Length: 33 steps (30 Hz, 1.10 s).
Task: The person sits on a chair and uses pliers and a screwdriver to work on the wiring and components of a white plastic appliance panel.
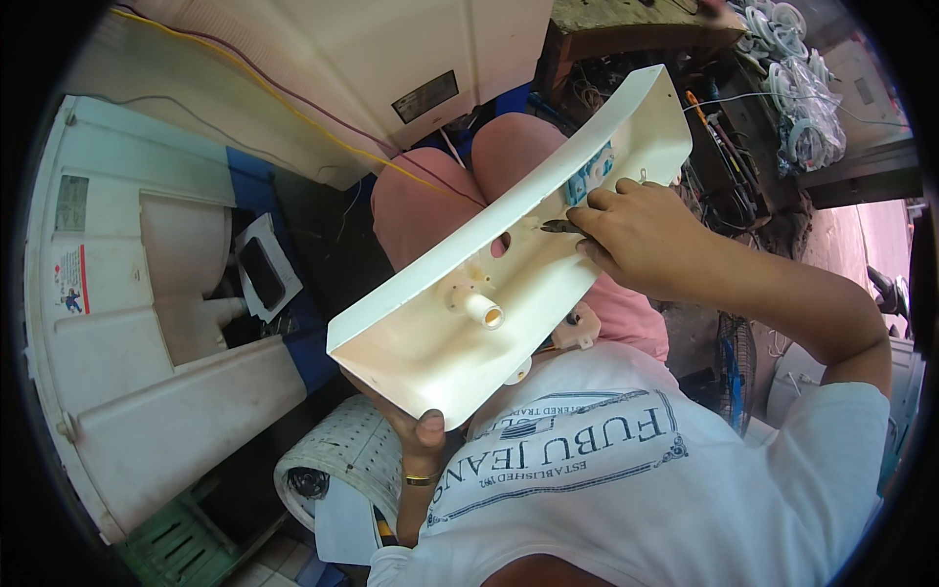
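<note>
A long cream plastic panel (548,284), hollow like a machine's control housing, lies tilted across my lap, its open inner side up. At its lower left corner my left hand (419,430) grips the edge, thumb on top and the fingers hidden underneath. My right hand (641,235) is closed over the panel's upper half. From it pokes the dark metal nose of what look like pliers (560,226), close to the panel's inner floor beside a round hole. A blue part (590,174) sits inside the panel near my fingers. A short hollow post (483,310) rises from its lower half.
On the left lies a large white machine body (166,391) with a phone (262,269) in its opening. Another white casing (391,59) stands ahead, with a yellow wire (293,103) crossing it. A perforated drum (337,450) is by my left arm; tools (724,147) lie at right.
</note>
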Tool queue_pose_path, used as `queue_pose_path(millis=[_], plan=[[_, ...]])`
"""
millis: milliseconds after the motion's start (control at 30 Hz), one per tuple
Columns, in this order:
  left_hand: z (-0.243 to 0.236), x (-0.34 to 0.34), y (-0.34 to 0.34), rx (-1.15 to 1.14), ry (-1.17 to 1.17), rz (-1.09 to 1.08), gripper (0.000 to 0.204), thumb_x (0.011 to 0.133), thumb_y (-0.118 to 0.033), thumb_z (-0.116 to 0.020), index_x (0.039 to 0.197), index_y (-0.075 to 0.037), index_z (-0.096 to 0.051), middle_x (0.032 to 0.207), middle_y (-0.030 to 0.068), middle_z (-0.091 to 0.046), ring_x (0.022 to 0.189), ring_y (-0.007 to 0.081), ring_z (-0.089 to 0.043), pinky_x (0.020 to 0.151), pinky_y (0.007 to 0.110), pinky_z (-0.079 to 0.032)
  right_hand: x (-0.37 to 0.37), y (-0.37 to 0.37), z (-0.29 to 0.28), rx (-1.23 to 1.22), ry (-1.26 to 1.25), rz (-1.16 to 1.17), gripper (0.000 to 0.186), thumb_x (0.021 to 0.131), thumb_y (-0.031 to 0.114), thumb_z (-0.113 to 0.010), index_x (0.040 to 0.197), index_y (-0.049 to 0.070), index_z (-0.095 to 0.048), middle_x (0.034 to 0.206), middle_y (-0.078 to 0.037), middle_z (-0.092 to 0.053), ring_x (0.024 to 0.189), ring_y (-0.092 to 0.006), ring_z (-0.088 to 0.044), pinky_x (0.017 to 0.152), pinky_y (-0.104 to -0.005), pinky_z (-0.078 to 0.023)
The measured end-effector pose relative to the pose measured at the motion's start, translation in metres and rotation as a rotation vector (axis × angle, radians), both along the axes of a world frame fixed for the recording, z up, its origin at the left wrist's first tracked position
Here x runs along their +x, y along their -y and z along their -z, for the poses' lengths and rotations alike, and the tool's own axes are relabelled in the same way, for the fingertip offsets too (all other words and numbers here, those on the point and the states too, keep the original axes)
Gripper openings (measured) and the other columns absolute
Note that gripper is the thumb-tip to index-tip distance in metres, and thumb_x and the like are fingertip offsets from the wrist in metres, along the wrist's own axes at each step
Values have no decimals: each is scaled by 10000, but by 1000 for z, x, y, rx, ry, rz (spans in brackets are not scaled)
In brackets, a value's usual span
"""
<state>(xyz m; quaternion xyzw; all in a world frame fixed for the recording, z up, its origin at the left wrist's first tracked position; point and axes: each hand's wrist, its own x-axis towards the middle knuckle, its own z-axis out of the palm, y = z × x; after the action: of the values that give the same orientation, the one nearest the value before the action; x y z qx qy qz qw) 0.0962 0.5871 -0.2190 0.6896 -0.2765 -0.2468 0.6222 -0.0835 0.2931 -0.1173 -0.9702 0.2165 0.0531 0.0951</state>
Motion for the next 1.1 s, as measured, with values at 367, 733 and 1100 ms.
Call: queue_pose_path(millis=[367,733,1100], plan=[[2,-3,-3,26,-42,25,1359,703,-740,-672,1577,-49,105,1564,248,-153,1444,381,-263,1141,526,-307,16,13,-15,137,-96,-18,277,909,290,-603,918,41,-723,838,-154,-704,841,-345,-693,754,-466,-548],[2,-10,4,-55,50,-105,1233,704,-767,-685,1498,54,-221,1388,232,-429,1243,320,-512,1016,444,-466,30,25,-32,396,-328,48,355,970,300,-515,1008,10,-718,886,-206,-710,854,-382,-690,807,-492,-535],[-22,-15,11,14,-67,37,1328,677,-744,-697,1540,-18,4,1457,213,-253,1386,356,-326,1103,498,-343,45,28,-33,501,-425,84,339,977,236,-472,1036,-20,-686,851,-220,-695,803,-379,-687,794,-483,-527]])
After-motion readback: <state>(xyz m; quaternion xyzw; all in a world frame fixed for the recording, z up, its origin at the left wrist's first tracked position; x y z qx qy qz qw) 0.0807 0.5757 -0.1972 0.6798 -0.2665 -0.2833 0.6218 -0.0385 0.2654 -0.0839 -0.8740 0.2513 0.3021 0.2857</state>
